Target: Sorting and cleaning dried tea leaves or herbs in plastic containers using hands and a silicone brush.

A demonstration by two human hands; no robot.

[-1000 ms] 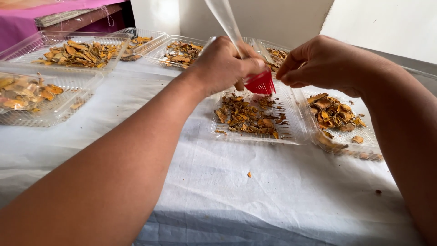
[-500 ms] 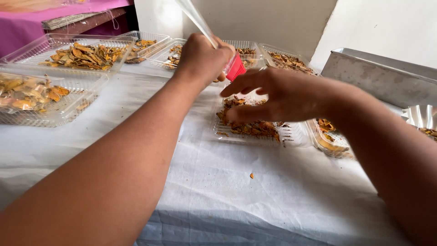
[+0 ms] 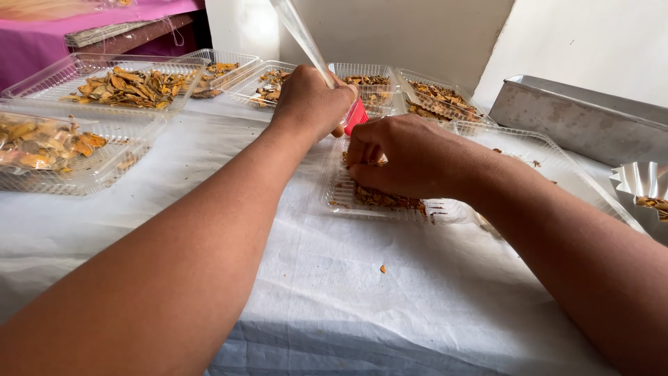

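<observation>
My left hand (image 3: pixel 309 101) is closed around a brush with a clear handle (image 3: pixel 298 29) and red bristles (image 3: pixel 355 115), held just above a clear plastic tray (image 3: pixel 445 209) of brown dried pieces (image 3: pixel 387 200). My right hand (image 3: pixel 403 157) lies palm down inside that tray, fingers pressed on the pieces. Whether it grips any of them is hidden under the hand.
Several more clear trays of dried orange-brown pieces stand behind and to the left: one (image 3: pixel 76 163) at the left edge, another (image 3: pixel 129 87) behind it. A metal tin (image 3: pixel 577 118) and a fluted foil cup (image 3: pixel 643 184) sit at the right. A white cloth (image 3: pixel 348 299) covers the table.
My right hand has come down from beside the brush onto the pieces in the tray. The left hand with the brush has shifted left and lifted slightly; the view has tilted.
</observation>
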